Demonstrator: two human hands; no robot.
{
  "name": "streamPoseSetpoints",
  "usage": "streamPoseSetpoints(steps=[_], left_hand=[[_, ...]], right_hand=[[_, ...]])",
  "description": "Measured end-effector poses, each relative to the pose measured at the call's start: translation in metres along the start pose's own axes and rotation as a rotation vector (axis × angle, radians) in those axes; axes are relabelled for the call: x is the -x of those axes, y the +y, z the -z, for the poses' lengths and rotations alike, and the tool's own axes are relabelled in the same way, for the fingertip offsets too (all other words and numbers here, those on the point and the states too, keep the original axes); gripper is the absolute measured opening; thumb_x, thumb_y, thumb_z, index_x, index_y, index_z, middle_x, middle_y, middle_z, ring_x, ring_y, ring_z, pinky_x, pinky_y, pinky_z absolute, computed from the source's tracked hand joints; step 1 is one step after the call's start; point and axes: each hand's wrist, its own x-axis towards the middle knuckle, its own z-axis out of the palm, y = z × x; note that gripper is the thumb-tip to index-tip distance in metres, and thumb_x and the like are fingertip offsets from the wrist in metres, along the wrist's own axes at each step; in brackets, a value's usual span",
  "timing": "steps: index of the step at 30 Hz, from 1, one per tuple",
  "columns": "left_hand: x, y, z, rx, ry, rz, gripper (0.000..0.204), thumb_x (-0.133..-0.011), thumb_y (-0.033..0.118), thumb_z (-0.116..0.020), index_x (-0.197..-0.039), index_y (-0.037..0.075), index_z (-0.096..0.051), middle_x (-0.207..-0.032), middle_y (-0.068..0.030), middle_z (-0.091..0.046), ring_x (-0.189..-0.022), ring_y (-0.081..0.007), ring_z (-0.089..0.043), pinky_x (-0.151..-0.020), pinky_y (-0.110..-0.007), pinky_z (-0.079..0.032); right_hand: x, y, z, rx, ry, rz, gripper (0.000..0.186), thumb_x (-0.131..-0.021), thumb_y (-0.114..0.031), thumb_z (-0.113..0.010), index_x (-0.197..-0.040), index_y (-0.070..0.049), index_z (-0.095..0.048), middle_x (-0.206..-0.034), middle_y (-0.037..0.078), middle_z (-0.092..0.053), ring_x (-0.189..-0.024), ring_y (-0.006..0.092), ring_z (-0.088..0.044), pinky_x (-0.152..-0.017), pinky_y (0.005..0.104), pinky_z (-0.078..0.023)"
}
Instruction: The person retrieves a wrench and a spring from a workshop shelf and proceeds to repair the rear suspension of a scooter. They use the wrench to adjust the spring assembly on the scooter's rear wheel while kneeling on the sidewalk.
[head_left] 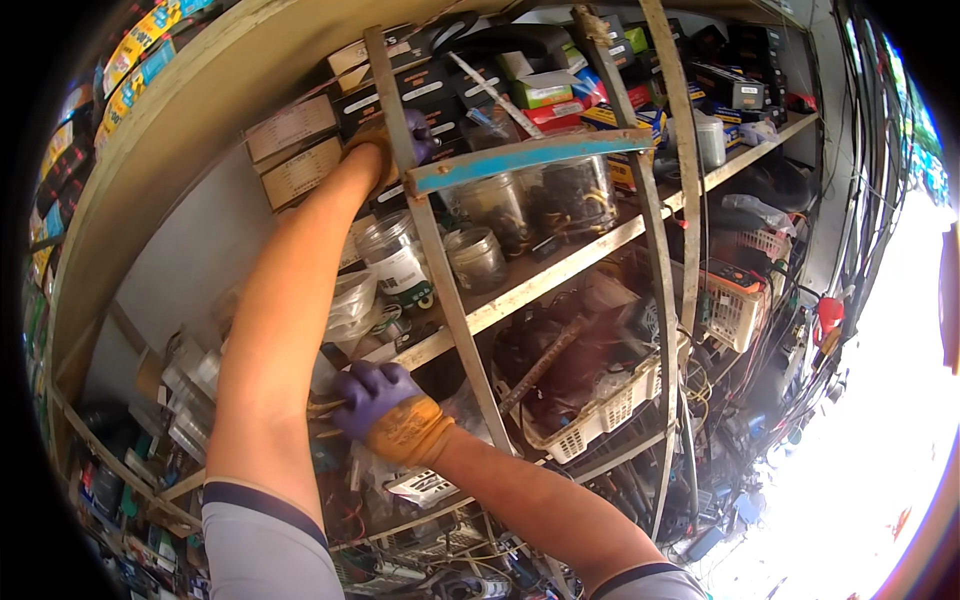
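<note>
My left hand (415, 140), in a purple and orange glove, reaches up to the black boxes (430, 88) on the upper shelf. A ladder rail (395, 110) crosses in front of it, so most of its fingers are hidden. Lower down, my right hand (393, 415) wears a matching glove. Its fingers are bent, and thin yellowish pieces stick out beside them; I cannot make out what these are. My left forearm passes close by on that side. Brown cartons (300, 160) are stacked left of my left hand.
A ladder with a blue rung (530, 162) leans before the shelves. Clear jars (475, 258) line the middle shelf (560, 283). Below sits a cream basket (600, 415) with dark red stuff inside. Cables (870, 180) hang at the right, and clutter covers the floor.
</note>
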Motion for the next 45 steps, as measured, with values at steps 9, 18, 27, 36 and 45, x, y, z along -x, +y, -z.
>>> streamPoseSetpoints(steps=[9, 18, 27, 36, 45], left_hand=[[0.004, 0.033, -0.005, -0.191, 0.161, -0.016, 0.021, -0.078, 0.010, -0.062, -0.096, 0.010, -0.073, -0.088, -0.0098, -0.073, -0.085, -0.0232, -0.071, -0.075, -0.035, -0.056], [0.000, 0.053, -0.012, 0.165, -0.064, -0.009, 0.027, -0.080, 0.008, -0.065, -0.106, 0.009, -0.071, -0.094, -0.0064, -0.074, -0.084, -0.0205, -0.070, -0.075, -0.033, -0.056], [0.001, 0.017, -0.032, 0.120, -0.220, -0.005, 0.028, -0.089, 0.019, -0.063, -0.115, 0.009, -0.069, -0.104, -0.0079, -0.072, -0.097, -0.0197, -0.066, -0.085, -0.034, -0.052], [-0.029, -0.009, -0.057, -0.044, -0.249, -0.030, 0.033, -0.095, 0.031, -0.060, -0.120, 0.010, -0.066, -0.116, -0.0121, -0.067, -0.113, -0.0203, -0.061, -0.097, -0.035, -0.045], [-0.027, -0.018, -0.053, 0.082, -0.234, -0.032, 0.030, -0.096, 0.032, -0.060, -0.111, 0.007, -0.066, -0.103, -0.0113, -0.064, -0.102, -0.0179, -0.059, -0.092, -0.035, -0.045]], right_hand=[[0.010, 0.012, -0.016, 0.078, 0.133, 0.021, 0.012, -0.079, -0.029, -0.068, -0.090, -0.024, -0.069, -0.124, 0.004, -0.058, -0.126, 0.0284, -0.048, -0.093, 0.0500, -0.047], [0.012, 0.017, -0.017, 0.119, 0.146, 0.019, 0.011, -0.077, -0.028, -0.069, -0.087, -0.024, -0.069, -0.114, 0.002, -0.061, -0.120, 0.0265, -0.051, -0.088, 0.0477, -0.048], [0.005, 0.008, -0.008, 0.070, 0.123, 0.053, 0.021, -0.076, -0.025, -0.066, -0.096, -0.018, -0.071, -0.119, 0.007, -0.059, -0.122, 0.0296, -0.050, -0.091, 0.0496, -0.048], [0.005, 0.011, 0.004, 0.051, -0.143, 0.037, 0.042, -0.090, -0.025, -0.056, -0.126, -0.004, -0.063, -0.131, 0.017, -0.059, -0.126, 0.0346, -0.051, -0.097, 0.0487, -0.044], [0.003, 0.008, 0.007, -0.015, -0.109, 0.021, 0.041, -0.088, -0.024, -0.058, -0.121, -0.002, -0.065, -0.127, 0.016, -0.062, -0.126, 0.0340, -0.051, -0.095, 0.0461, -0.044]])
